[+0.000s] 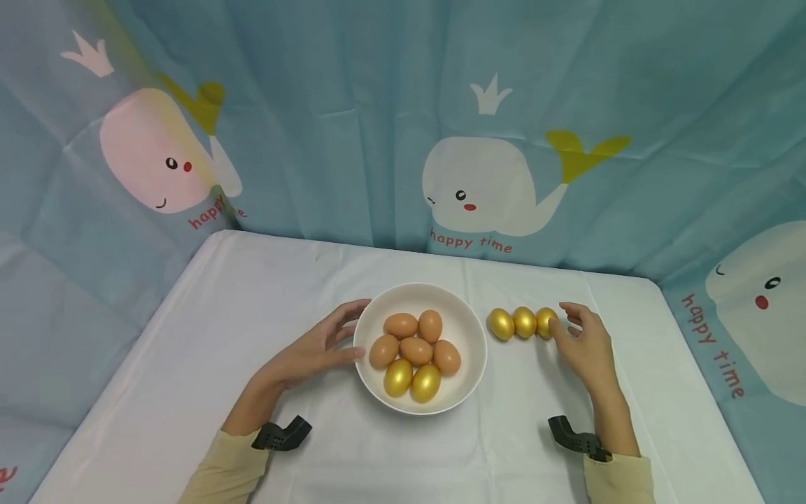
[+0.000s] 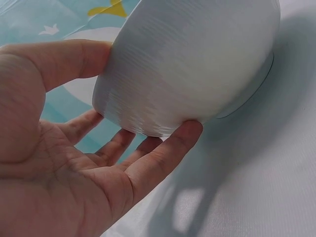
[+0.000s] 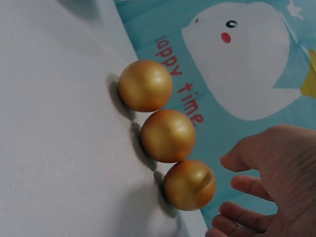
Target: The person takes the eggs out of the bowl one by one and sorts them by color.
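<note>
A white bowl (image 1: 469, 357) stands on the table. Inside it lie several brown eggs (image 1: 416, 351) and two golden eggs (image 1: 425, 383). My left hand (image 1: 321, 346) holds the bowl at its left side; the left wrist view shows the thumb at the rim and the fingertips (image 2: 190, 129) against the outer wall. To the right of the bowl, three golden eggs (image 1: 525, 322) form a touching row. My right hand (image 1: 585, 343) is beside the rightmost of them, its thumb and fingers apart. In the right wrist view, a gap separates the thumb (image 3: 239, 155) from the nearest golden egg (image 3: 189, 185).
A white cloth (image 1: 403, 455) covers the table. Behind it and at both sides hangs a blue curtain (image 1: 352, 175) printed with whales. Each wrist wears a black strap mount (image 1: 282, 434).
</note>
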The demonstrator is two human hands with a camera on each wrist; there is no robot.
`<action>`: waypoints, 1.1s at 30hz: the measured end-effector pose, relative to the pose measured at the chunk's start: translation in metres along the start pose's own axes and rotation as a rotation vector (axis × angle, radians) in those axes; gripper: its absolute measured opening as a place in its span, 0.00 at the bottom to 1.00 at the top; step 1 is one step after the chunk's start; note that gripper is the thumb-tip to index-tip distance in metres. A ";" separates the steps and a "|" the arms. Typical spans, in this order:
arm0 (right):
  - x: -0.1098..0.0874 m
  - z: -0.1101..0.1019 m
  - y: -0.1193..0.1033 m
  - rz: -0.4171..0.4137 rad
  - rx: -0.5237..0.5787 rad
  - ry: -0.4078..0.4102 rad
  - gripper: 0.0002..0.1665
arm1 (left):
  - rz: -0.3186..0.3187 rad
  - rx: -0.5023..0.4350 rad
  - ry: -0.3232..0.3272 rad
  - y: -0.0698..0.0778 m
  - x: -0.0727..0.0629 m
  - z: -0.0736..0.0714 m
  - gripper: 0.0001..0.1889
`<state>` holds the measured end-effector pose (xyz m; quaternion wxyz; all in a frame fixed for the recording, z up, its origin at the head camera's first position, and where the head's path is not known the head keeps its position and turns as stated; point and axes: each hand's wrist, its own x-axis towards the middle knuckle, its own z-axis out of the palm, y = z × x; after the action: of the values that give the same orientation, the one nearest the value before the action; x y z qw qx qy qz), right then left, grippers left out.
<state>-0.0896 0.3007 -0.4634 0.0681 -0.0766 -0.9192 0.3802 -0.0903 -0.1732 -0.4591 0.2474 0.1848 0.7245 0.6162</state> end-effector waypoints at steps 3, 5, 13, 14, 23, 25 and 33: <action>0.001 0.000 0.001 -0.020 -0.002 0.037 0.29 | 0.004 0.001 0.004 0.000 0.002 -0.001 0.42; 0.001 0.001 0.001 -0.030 0.001 0.058 0.28 | 0.005 0.003 0.006 -0.001 0.001 -0.001 0.42; -0.005 0.006 -0.020 -0.134 -0.019 0.081 0.26 | 0.011 0.007 -0.005 0.000 0.000 -0.003 0.42; -0.006 0.006 -0.025 -0.150 -0.020 0.075 0.26 | 0.011 0.006 -0.005 0.000 0.000 -0.003 0.42; -0.013 0.010 -0.071 -0.251 -0.021 -0.020 0.24 | 0.000 0.019 0.006 -0.003 0.005 -0.002 0.42; -0.014 0.011 -0.077 -0.292 -0.019 -0.044 0.24 | -0.004 0.020 0.009 -0.004 0.006 -0.002 0.42; -0.016 0.016 -0.107 -0.382 -0.006 -0.196 0.24 | -0.021 0.011 0.016 -0.002 0.004 -0.001 0.43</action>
<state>-0.0864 0.2119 -0.3993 0.0491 0.1363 -0.9203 0.3634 -0.0945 -0.1723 -0.4613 0.2471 0.1737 0.7319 0.6108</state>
